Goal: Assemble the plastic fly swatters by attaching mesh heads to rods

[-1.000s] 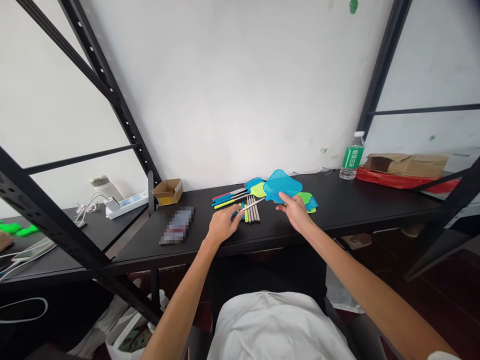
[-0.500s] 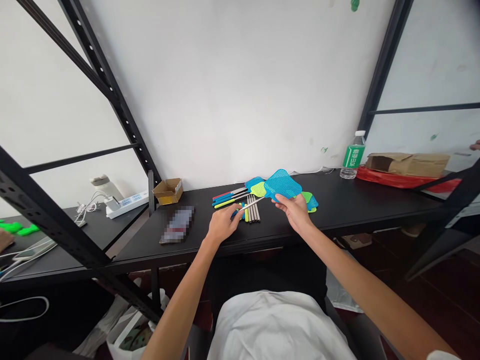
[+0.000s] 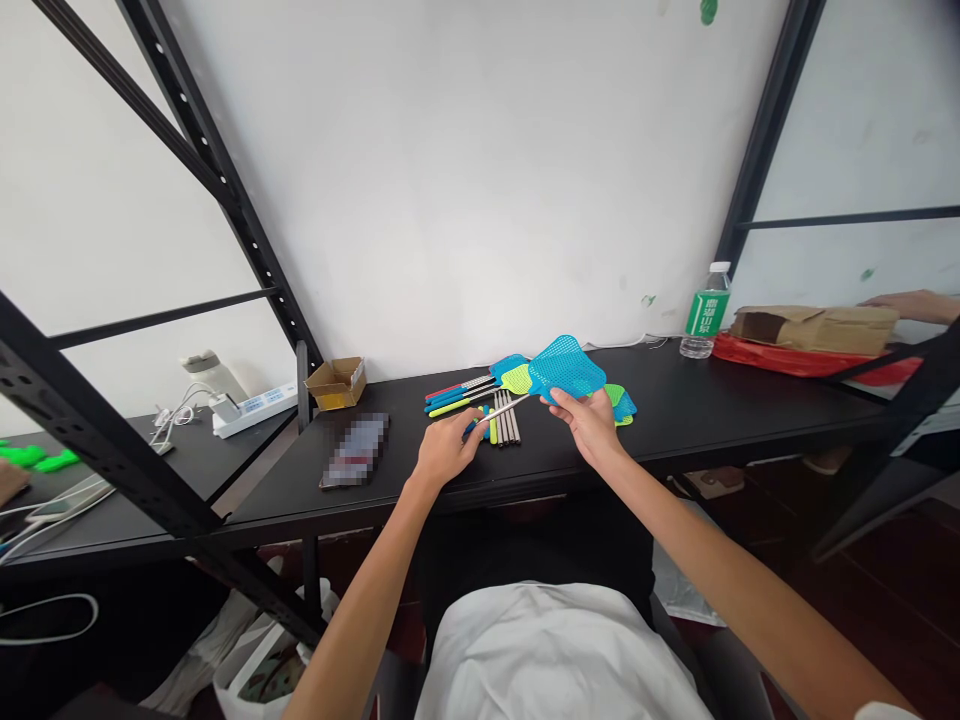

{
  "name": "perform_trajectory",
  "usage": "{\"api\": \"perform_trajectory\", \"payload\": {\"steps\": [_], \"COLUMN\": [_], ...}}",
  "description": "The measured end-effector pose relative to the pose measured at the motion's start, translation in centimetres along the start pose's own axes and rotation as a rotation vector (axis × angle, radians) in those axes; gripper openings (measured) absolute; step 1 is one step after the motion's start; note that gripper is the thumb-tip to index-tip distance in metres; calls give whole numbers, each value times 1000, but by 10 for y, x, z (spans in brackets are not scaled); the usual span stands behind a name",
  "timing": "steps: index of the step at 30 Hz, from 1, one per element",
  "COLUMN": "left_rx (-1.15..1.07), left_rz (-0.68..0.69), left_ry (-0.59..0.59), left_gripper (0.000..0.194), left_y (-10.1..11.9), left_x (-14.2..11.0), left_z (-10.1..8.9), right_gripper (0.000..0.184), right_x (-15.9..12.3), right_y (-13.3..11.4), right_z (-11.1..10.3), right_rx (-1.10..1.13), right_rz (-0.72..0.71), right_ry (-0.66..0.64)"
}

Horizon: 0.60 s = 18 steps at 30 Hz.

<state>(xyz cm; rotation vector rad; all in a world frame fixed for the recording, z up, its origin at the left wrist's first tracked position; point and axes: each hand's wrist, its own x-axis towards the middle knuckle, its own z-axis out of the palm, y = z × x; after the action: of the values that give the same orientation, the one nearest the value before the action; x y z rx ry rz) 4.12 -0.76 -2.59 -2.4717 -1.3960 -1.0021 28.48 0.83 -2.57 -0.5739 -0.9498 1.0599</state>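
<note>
- green plastic pieces lie at far left on the side surface, just beside another person's hand, with a phone and white cables near them; a white power strip sits further along.
- a small cardboard box stands open at the back of your main surface, and a pixelated, unreadable object lies flat nearer you.
- your left hand has a narrow grip, closed around the lower end of a fly swatter's metal shaft, just above the surface and beside a row of coloured handles and grey rods.
- your right hand has a narrow grip too, pinching the blue mesh head of that swatter at its lower edge; you hold the swatter tilted in both hands, above the loose parts.
- loose green and blue swatter heads lie just beyond your right hand.
- a water bottle stands at the back; at far right, a brown paper packet sits on a red plastic bag, with someone's hand just behind it.
</note>
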Motion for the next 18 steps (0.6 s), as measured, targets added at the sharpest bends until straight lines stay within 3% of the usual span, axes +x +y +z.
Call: {"api": "perform_trajectory", "payload": {"steps": [7, 18], "left_rx": [-2, -11], "left_rz": [10, 5], "left_ry": [17, 23], "left_gripper": [32, 31], "left_y": [-1, -2], "left_x": [0, 0], "left_z": [1, 2], "right_gripper": [46, 30], "right_x": [1, 7], "right_y": [3, 1], "right_z": [-3, -5], "right_rx": [-33, 12], "right_rz": [-7, 65], "right_ry": [-10, 27]}}
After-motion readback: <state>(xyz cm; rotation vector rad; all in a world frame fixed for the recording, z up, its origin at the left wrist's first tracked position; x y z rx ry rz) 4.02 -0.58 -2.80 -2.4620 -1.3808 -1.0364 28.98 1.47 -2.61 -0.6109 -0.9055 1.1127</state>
